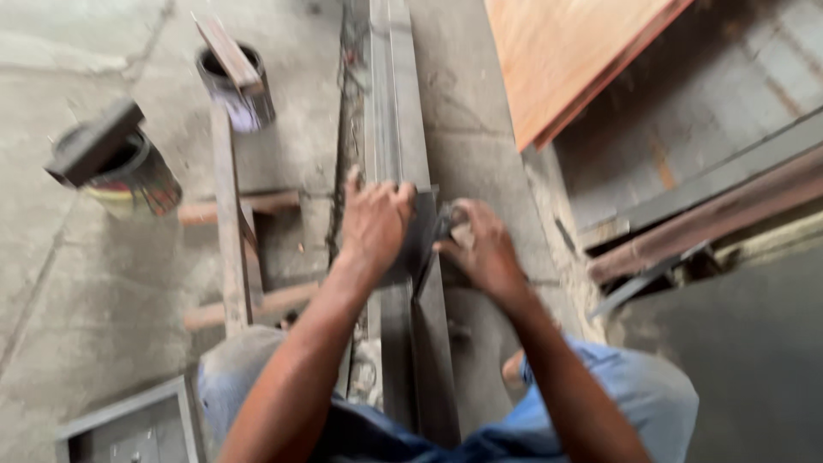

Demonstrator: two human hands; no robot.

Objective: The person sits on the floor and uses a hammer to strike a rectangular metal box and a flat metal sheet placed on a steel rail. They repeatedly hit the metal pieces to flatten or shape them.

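The long grey steel bar runs straight away from you along the concrete floor, starting between your knees and reaching to the top of the view, so its long axis lies along your line of sight. Across it, just where your hands meet, sits a dark flat metal plate, standing roughly square to the bar.

Your left hand lies on top of the bar and against the plate's left face, fingers curled over the upper edge and closed on it. Your right hand comes in from the right side and closes around a small dark piece at the plate's right edge; blur keeps me from telling what that piece is or how tightly your grip holds it. Both hands are about equally near the plate, the left slightly further forward along the bar.

Left of the bar lies a rusty frame of thin bars. Beyond it stand two paint cans, each with a scrap of wood or metal laid across the top. To your right are an orange-brown board and a stack of rusty steel lengths.
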